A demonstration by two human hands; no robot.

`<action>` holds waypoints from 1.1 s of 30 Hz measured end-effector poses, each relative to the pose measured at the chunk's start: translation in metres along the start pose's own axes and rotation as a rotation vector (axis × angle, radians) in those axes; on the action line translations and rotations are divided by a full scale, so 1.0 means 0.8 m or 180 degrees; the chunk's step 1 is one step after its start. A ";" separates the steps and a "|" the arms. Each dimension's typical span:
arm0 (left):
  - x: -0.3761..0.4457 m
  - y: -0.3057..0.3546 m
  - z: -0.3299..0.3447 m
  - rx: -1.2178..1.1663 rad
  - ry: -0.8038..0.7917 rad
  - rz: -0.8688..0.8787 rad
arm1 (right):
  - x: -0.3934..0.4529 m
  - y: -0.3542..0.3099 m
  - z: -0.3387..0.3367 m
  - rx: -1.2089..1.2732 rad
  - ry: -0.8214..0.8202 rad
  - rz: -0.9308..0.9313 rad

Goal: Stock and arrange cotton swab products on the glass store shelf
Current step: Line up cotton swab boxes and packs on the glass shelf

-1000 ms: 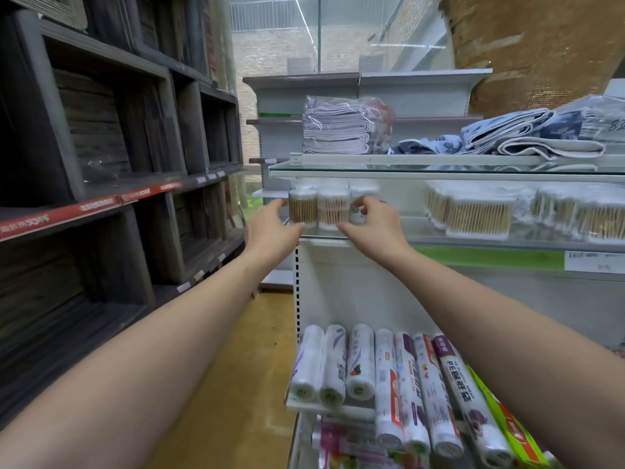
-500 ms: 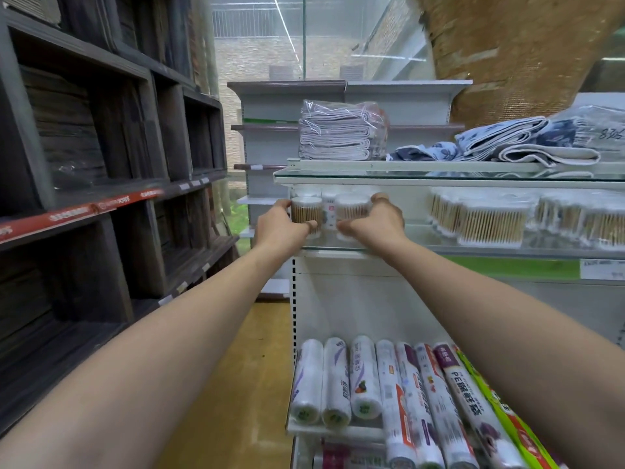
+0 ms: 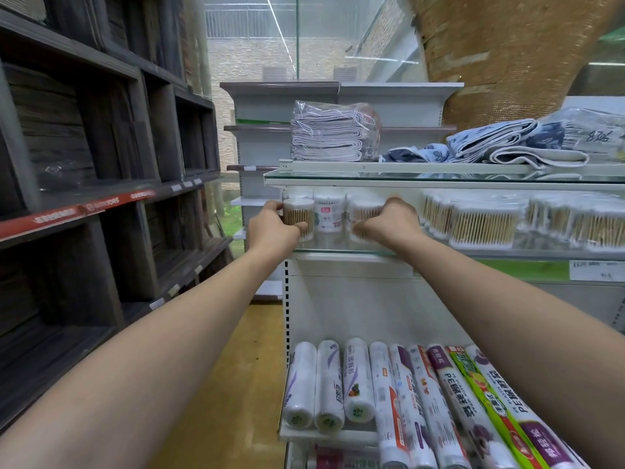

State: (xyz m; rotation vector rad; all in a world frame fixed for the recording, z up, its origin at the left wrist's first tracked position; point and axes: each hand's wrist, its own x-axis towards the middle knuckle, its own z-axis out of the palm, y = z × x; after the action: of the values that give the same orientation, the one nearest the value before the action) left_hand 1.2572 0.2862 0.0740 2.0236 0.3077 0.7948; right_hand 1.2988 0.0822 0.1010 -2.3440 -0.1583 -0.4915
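A person's left hand (image 3: 270,228) curls its fingers and thumb around a clear round tub of cotton swabs (image 3: 298,216) at the left end of the glass shelf (image 3: 341,249), while the right hand (image 3: 385,225) grips a second tub (image 3: 363,211), with a labelled third tub (image 3: 328,211) standing between them. Flat packs of swabs (image 3: 480,221) line the shelf to the right, folded cloths (image 3: 333,133) lie on the tier above, and rolls of plastic wrap (image 3: 358,380) fill the rack below beside dark wooden shelving (image 3: 101,164)
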 end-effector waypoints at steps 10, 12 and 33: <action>-0.003 0.001 0.003 0.0038 0.0060 -0.0065 | 0.001 0.010 0.002 0.0051 -0.0062 -0.0169; -0.002 0.001 0.004 0.0033 0.0059 -0.0062 | 0.000 0.011 0.002 0.0034 -0.0101 -0.0198; -0.054 0.035 -0.003 0.0696 0.0256 0.0017 | -0.039 0.032 -0.040 0.0139 -0.0210 -0.0465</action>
State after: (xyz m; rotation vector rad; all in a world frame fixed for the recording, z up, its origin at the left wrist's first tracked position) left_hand 1.2198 0.2507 0.0803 2.1992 0.4522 0.8794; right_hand 1.2670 0.0426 0.0934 -2.3173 -0.3696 -0.4766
